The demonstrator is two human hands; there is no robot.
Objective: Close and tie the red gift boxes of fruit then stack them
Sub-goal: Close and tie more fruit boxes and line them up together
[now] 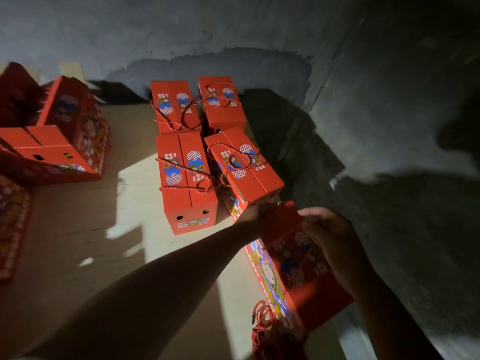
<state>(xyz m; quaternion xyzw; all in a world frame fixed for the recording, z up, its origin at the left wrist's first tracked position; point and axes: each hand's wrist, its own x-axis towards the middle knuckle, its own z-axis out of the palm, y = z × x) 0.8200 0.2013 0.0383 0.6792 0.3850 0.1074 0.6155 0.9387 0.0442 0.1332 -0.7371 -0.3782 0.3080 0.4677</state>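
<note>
Both hands carry a closed red box (298, 263) at 5 o'clock: right hand (330, 229) curls over its far top edge, left hand (255, 213) grips the far corner, probably steering it beside four tied boxes (187, 178) at 12 o'clock. Its cord (262, 320) dangles loose.

I read this as a dim storeroom or packing corner; rough, patchy plaster wall (233, 29) across the top of the frame; red gift boxes (187, 178) grouped mid-frame on flattened cardboard (78, 229).
</note>
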